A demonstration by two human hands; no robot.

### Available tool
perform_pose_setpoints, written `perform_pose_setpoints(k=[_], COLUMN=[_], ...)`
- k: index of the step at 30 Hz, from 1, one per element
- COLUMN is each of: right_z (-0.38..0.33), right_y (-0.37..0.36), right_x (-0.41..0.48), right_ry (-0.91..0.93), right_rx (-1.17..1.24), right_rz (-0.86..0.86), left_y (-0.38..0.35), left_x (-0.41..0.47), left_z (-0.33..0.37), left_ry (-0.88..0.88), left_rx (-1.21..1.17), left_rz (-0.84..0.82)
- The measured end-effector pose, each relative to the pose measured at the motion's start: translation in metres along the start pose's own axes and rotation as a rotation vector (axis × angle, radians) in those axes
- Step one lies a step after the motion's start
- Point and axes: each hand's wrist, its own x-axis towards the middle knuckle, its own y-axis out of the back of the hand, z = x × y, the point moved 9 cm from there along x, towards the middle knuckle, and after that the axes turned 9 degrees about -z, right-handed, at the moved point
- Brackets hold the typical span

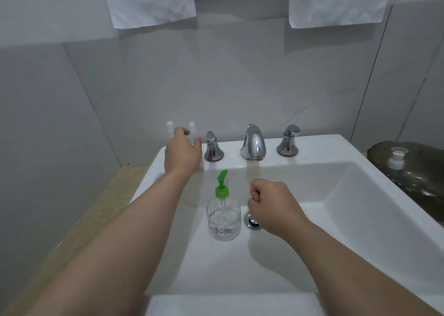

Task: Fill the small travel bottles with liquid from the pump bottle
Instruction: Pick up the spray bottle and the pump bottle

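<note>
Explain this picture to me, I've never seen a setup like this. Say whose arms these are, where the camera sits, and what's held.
No machine here: a person wears one camera on the head, looking down at their own bare arms. The left hand reaches to two small bottles at the back left corner of the sink; whether it grips one is hidden. The right hand is a fist, holding nothing. A clear pump bottle with a green top stands in the basin, untouched. Behind it is the tap.
</note>
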Motion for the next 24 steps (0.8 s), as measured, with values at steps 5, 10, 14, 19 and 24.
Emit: perform_pose_setpoints(k=[5,10,14,19,24], right_z=[-0.005,-0.005,-0.002,0.003,0.014], right_y=[0.002,0.003,0.008,0.01,0.012], right_x=[0.001,0.001,0.0,0.001,-0.001], right_ry=[0.034,0.024,-0.003,-0.059,-0.129], right_rx=[-0.025,-0.037,-0.042,0.031,0.213], right_rz=[0.017,0.015,0.045,0.046,0.058], left_y=[-0.014,-0.025,-0.012,0.028,0.016], left_x=[0.022,0.028,0.013,-0.048,-0.123], left_z=[0.0,0.0,0.011,0.023,0.021], left_ry=[0.094,0.117,0.069,0.046,0.065], left_rx=[0.019,0.087,0.044,0.026,-0.054], left_rz=[-0.048,-0.076,0.014,0.078,-0.113])
